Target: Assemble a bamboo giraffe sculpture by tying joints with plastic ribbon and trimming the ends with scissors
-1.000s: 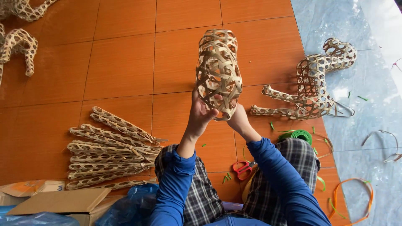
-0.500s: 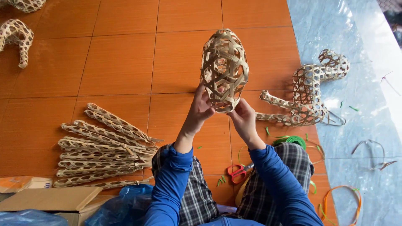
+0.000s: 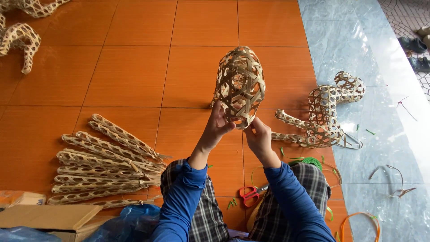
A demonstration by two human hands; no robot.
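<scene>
I hold an egg-shaped openwork woven bamboo shell upright above my lap. My left hand grips its lower left edge, thumb against the weave. Fingers of my right hand pinch the bottom rim from the right. Both arms wear blue sleeves over checked trousers. A woven bamboo animal figure lies on the floor just right of my hands.
A fan of long woven bamboo tubes lies at the left on orange tiles. Red-handled scissors and a green wire coil sit by my knees. A cardboard box, blue plastic bag, orange wire loop and another woven figure surround me.
The woven shell has tilted and turned slightly in my hands, sitting a little lower and more to the right. Both hands keep their grip at its base.
</scene>
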